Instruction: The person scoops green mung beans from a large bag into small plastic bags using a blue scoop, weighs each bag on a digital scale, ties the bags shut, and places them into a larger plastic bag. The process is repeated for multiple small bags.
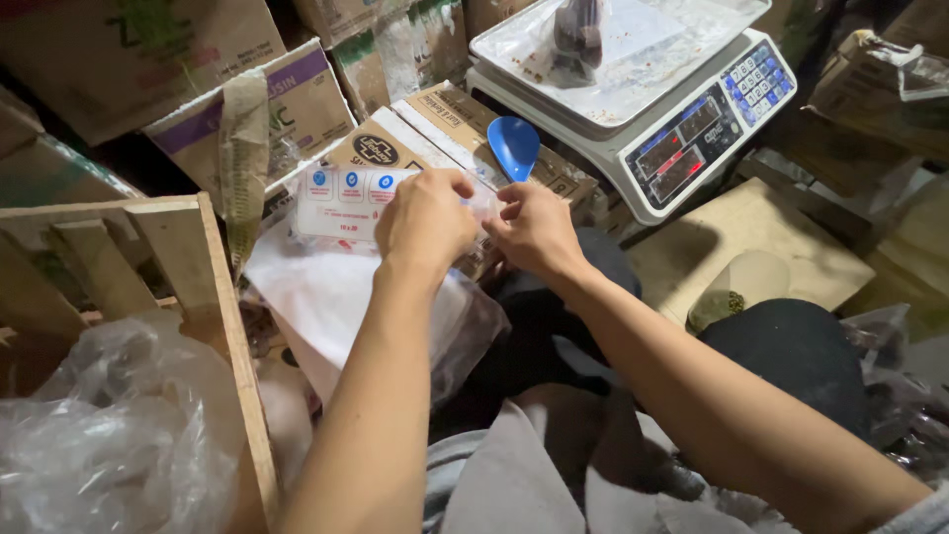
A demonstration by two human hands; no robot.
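Note:
My left hand (425, 222) rests closed on a pack of clear plastic bags (341, 206) with a white label and blue round marks. My right hand (534, 229) pinches the right end of the same pack, close beside the left hand. A blue plastic scoop (514, 145) lies just behind my hands on a cardboard box (435, 124). Behind that stands a white electronic scale (682, 129); on its tray sits a clear bag with dark contents (576, 35).
A wooden crate (188, 267) with crumpled plastic (119, 425) stands at the left. Cardboard boxes (297, 99) fill the back. A large clear bag (336, 307) lies under my left arm. A flat cardboard piece (751, 247) lies right of the scale.

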